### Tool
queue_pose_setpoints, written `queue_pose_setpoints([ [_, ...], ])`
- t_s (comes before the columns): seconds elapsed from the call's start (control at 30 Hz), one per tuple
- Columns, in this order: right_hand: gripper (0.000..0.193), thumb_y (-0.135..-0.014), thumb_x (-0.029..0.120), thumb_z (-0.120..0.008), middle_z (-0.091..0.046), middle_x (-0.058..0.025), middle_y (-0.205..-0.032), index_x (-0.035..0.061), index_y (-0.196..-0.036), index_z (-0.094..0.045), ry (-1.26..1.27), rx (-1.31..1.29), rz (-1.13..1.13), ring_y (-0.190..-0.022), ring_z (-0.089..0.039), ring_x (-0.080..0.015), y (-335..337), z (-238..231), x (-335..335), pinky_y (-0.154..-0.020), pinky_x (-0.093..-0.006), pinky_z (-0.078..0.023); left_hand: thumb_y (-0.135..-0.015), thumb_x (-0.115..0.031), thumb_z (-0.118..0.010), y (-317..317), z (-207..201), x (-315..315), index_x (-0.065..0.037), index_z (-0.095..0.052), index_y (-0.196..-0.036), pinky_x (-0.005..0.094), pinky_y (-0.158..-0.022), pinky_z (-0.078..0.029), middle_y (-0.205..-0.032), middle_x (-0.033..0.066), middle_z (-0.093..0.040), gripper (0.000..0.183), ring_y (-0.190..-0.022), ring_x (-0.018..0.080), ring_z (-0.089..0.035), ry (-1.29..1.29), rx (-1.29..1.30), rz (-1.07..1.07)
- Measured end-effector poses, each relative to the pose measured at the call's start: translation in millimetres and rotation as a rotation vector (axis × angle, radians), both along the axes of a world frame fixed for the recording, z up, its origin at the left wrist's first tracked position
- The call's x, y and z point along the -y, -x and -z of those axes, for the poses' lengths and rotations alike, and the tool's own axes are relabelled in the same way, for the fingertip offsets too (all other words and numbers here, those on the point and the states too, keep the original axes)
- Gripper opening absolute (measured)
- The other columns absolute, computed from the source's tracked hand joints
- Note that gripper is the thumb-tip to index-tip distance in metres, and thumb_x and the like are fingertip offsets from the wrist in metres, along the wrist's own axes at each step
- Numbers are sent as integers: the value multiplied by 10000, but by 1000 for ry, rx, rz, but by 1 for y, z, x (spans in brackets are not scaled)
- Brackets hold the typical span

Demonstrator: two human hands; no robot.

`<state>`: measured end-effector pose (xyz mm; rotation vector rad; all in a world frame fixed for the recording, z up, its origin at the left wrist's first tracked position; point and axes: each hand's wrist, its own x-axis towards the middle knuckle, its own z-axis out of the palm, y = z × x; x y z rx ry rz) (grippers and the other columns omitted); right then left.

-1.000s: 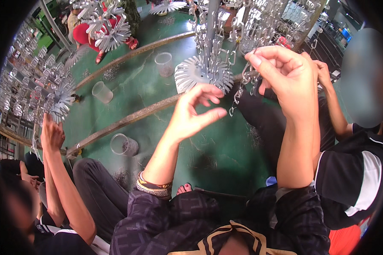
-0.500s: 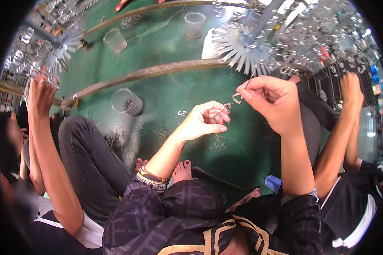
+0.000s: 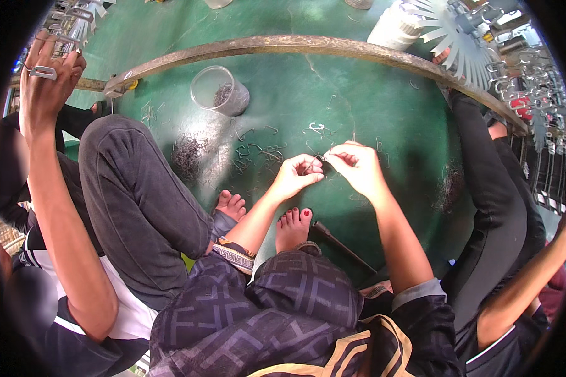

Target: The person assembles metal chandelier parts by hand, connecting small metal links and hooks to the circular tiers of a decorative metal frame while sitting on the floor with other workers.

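My left hand [image 3: 299,176] is closed, thumb and fingers pinching a small dark wire hook [image 3: 321,158]. Right against it, my right hand [image 3: 358,164] is closed in a pinch, its fingertips meeting the left hand's over the small metal pieces. The fingers hide most of what each hand holds. Below and around them, loose bent wire hooks [image 3: 267,152] lie scattered on the green floor [image 3: 383,94], with a denser heap of wire hooks [image 3: 187,156] to the left.
A clear plastic cup [image 3: 223,94] holding dark wire pieces lies tilted beyond my left hand. A curved-looking metal bar [image 3: 283,44] crosses the floor ahead. A white container [image 3: 393,28] and a rack of hanging metal pieces [image 3: 528,81] stand far right. Co-workers' arms [image 3: 60,188] and legs [image 3: 490,188] flank me.
My view has tilted down. Both hands have come down toward the floor and closer together; the right hand has left the rack's fan-shaped disc, and its hanging link no longer shows.
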<state>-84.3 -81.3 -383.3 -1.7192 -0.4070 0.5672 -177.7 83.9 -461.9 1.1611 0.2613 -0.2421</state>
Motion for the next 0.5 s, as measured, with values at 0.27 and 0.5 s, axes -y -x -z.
queue_pose_setpoints([
  [0.27,134,-759,137,-689,-645,-102,-724,27,-833,-704,236,69,197,-614,-617,-150,21,78,-25,-581,-285,-472,-715,3,-662,5,3,0,2,-516,-1103,286,-671,-519,-844,105,-633,414,-718,148,-633,-590,-216,-55],
  [0.5,138,-742,142,-668,-646,-135,-723,40,-826,-707,310,45,267,-642,-641,-269,24,79,-30,-618,-347,-492,-749,-48,-629,-9,-15,-35,-2,-646,-958,366,-741,-515,-937,179,-652,214,-812,302,-652,-1264,35,-76],
])
